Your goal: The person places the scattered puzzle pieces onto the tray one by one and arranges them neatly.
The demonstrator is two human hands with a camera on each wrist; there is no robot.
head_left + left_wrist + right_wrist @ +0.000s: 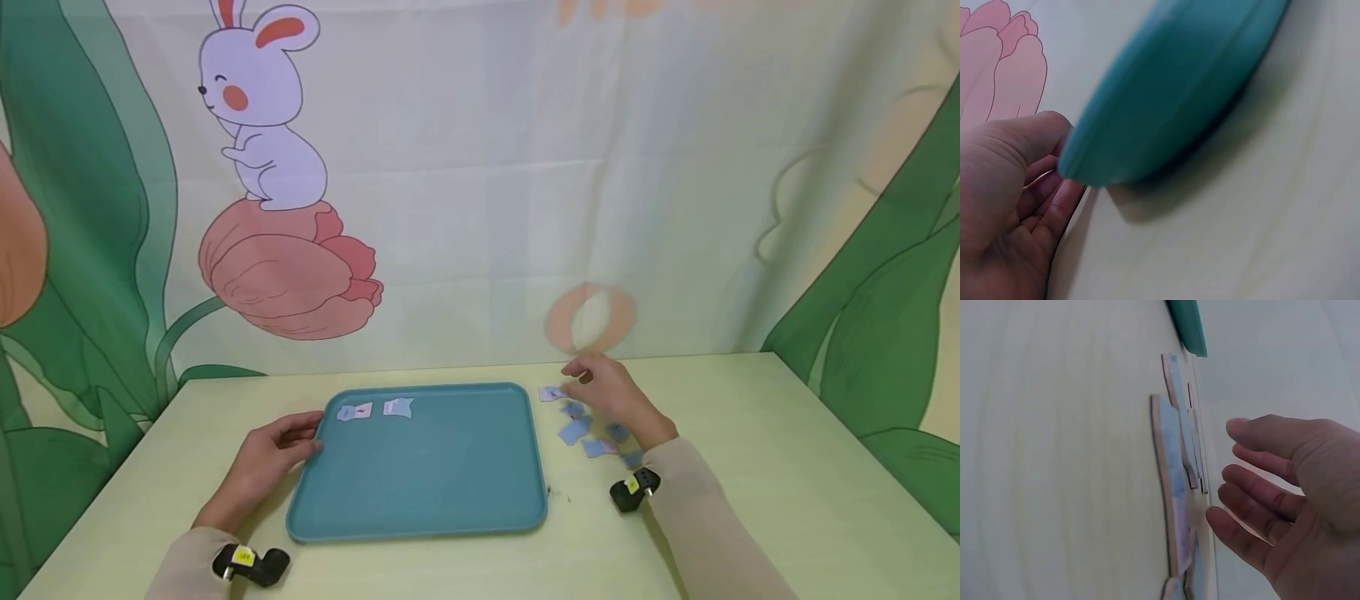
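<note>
The right hand (611,392), thumb and fingers apart, is close to the blue pieces (575,431) right of the tray (427,475). A fingertip seems to hide some of the farthest piece (548,394). The left hand (270,454) pinches the tray's left edge.

Tray (427,475), blue-green, rounded corners, on a pale yellow table (780,467); left hand (264,458) at its left rim, fingers touching; small flat blue-and-pink pieces (398,407) inside, near the far left corner, in two spots; further loose pieces (575,431), right of the tray, scattered; right hand (609,393) just beside the farthest of these, fingers bent; beige sleeves (712,517), two, each with a black wrist device (634,490); cloth backdrop (465,183), printed with a white rabbit (281,167) on a pink tulip (277,275).
</note>
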